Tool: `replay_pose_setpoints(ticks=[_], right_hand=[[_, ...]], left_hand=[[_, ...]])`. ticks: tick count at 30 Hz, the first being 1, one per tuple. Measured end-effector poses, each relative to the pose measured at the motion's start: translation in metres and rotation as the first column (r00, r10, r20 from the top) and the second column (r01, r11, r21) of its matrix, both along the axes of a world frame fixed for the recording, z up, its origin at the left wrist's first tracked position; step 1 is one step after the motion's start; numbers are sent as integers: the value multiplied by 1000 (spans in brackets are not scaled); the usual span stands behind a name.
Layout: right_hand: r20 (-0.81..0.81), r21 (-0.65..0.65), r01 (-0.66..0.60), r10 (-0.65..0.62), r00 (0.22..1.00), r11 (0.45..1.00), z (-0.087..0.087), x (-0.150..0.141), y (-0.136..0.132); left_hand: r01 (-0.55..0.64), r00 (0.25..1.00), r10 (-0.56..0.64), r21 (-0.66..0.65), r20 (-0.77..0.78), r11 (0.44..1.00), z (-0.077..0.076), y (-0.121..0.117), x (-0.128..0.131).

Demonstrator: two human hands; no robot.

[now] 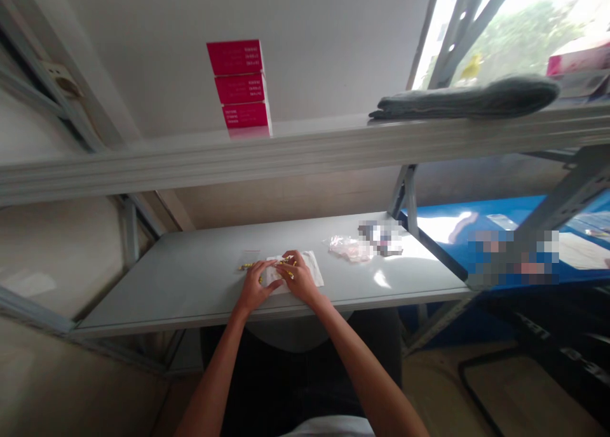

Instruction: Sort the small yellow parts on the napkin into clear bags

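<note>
My left hand (255,289) and my right hand (299,278) meet near the front edge of the grey shelf, fingers bent and fingertips close together. Between them runs a strand of small yellow and dark beads (288,262), partly hidden by my fingers. One beaded stretch comes out left of my left hand. Both hands appear closed on the strand, though the exact pinch is too small to make out. A white cloth or paper (312,265) lies flat under the hands. Behind my left hand is a small clear bag (251,255).
A crumpled clear plastic bag (350,249) lies right of the hands, beside a blurred-out item (381,237). Overhead, an upper shelf beam (305,161) crosses the view, bearing red boxes (243,87) and folded grey cloth (467,98). A blue table (438,224) stands at right.
</note>
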State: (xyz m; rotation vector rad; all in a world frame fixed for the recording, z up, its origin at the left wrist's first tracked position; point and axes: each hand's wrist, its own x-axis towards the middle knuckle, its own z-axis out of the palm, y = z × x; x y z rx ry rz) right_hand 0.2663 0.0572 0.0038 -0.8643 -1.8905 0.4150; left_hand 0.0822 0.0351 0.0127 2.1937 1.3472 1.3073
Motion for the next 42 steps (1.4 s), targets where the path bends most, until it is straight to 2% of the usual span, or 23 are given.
replay_pose_setpoints(ticks=[3, 6, 11, 14, 16, 20, 29, 35, 42], right_hand=[[56, -10, -17, 18, 998, 1000, 5, 3, -4], [20, -47, -74, 75, 997, 996, 9, 4, -4], [-90, -105, -161, 152, 984, 981, 13, 6, -1], [-131, -137, -122, 104, 986, 983, 16, 7, -3], [-153, -159, -94, 69, 986, 983, 18, 8, -5], [-176, -157, -106, 78, 981, 982, 17, 7, -7], [-200, -174, -84, 49, 978, 981, 16, 6, -10], [-103, -165, -113, 97, 990, 980, 16, 6, -9], [-84, -129, -74, 64, 994, 989, 16, 6, -9]], left_hand=[[-66, 998, 66, 11, 20, 998, 3, -1, 0], [-108, 993, 108, -5, 51, 994, 5, -1, -1], [-51, 974, 74, -108, 216, 993, 6, -1, -5], [11, 949, 65, -237, 309, 971, 6, -3, -7], [38, 948, 56, -288, 312, 957, 6, -4, -7], [62, 957, 26, -292, 288, 954, 5, -3, -7], [19, 957, 68, -293, 283, 956, -3, 3, -10], [66, 941, 37, -291, 335, 955, -2, 3, -10], [82, 959, 3, -288, 283, 954, 1, 1, -7]])
